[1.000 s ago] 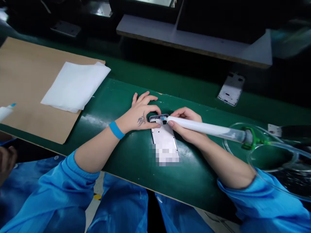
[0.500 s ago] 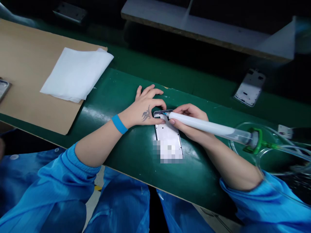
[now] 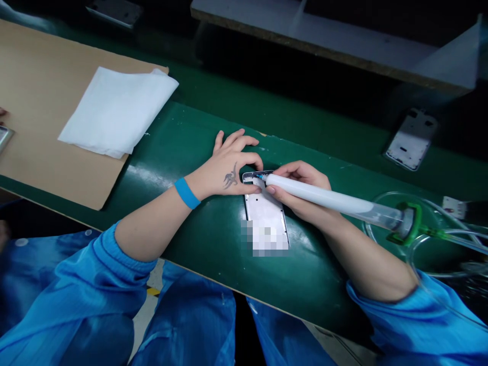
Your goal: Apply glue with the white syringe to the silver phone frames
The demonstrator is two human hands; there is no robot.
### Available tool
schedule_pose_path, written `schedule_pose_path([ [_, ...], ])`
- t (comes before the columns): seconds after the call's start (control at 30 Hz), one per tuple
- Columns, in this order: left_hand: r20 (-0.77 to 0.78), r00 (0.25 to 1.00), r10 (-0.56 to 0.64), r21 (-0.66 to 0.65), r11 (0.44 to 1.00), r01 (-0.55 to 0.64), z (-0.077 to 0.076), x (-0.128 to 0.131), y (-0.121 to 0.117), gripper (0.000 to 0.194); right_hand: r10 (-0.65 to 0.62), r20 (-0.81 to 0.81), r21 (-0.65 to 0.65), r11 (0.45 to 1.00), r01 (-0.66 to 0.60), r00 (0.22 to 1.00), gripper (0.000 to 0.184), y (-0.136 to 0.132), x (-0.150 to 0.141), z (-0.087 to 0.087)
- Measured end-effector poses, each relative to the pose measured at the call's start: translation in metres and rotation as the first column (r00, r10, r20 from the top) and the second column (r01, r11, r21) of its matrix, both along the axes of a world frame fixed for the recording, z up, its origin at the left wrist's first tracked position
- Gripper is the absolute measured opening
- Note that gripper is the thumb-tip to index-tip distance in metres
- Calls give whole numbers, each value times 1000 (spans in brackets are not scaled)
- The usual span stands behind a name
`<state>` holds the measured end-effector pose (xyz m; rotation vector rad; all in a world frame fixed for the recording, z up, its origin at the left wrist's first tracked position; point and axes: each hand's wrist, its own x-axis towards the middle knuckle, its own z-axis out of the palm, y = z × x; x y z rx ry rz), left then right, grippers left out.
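Note:
A white phone frame (image 3: 263, 208) with a dark top strip lies on the green work surface, its lower end hidden by a blurred patch. My left hand (image 3: 232, 170) rests at its top left corner. Thumb and index finger bracket that corner, while the other fingers stretch over the surface. In my right hand (image 3: 305, 193) is a large syringe (image 3: 324, 195) filled with white material, held like a pen and slanted. Its blue tip (image 3: 262, 177) points at the frame's top strip, between my two hands. A green cap (image 3: 414, 223) with clear tubing closes its rear end.
Brown cardboard (image 3: 87, 183) at left bears a folded white sheet (image 3: 118, 109). Another phone frame (image 3: 412, 140) lies at far right, beneath a raised shelf (image 3: 324, 51). Looped clear tubing (image 3: 375, 239) lies by my right forearm. Another person's fingers (image 3: 3, 112) show at the left edge.
The view has shifted slightly, so the far phone frame and shelf appear farther right. The syringe tip stays at the frame's top strip. Another person's fingers have come into view at the left.

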<state>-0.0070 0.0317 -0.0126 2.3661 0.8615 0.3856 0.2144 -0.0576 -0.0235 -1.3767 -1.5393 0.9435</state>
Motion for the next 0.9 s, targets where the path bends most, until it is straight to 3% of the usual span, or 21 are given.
schedule_pose_path([
  [0.9,-27,1000,4,-8,1000,-4,2,-2,0,41,19,6,-38,999,-19,1000,28,-1,6,-3],
])
